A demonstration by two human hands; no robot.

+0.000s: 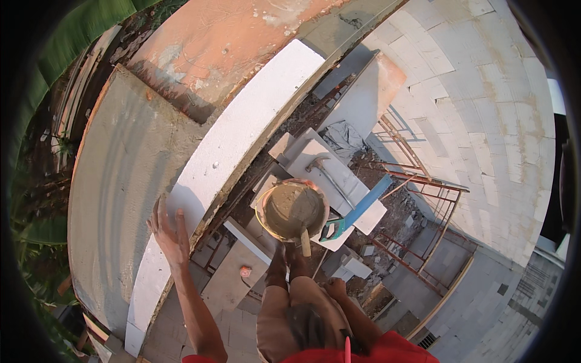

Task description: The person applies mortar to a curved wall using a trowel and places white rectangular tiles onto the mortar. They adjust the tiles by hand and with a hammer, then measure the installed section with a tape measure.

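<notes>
My left hand (169, 233) lies with fingers spread on the white block course (227, 136) along the top of the wall. Its fingertips reach toward the rough grey cement surface (121, 163) beyond. Beside my right thigh my right hand (334, 288) is closed; its palm side is hidden, so I cannot make out anything in it. Ahead of my feet stands a bucket of grey mortar (290, 206), with a trowel whose handle (305, 243) sticks out over the near rim. Right of the bucket are a claw hammer (327, 176) and a handsaw (363, 207) with a blue blade, resting on pale blocks.
Rusty metal scaffold frames (423, 199) stand on the right, before a tall pale block wall (478, 109). Rubble (396, 242) covers the ground below. A plank (236, 275) lies left of my legs. Green leaves (60, 60) hang beyond the wall at far left.
</notes>
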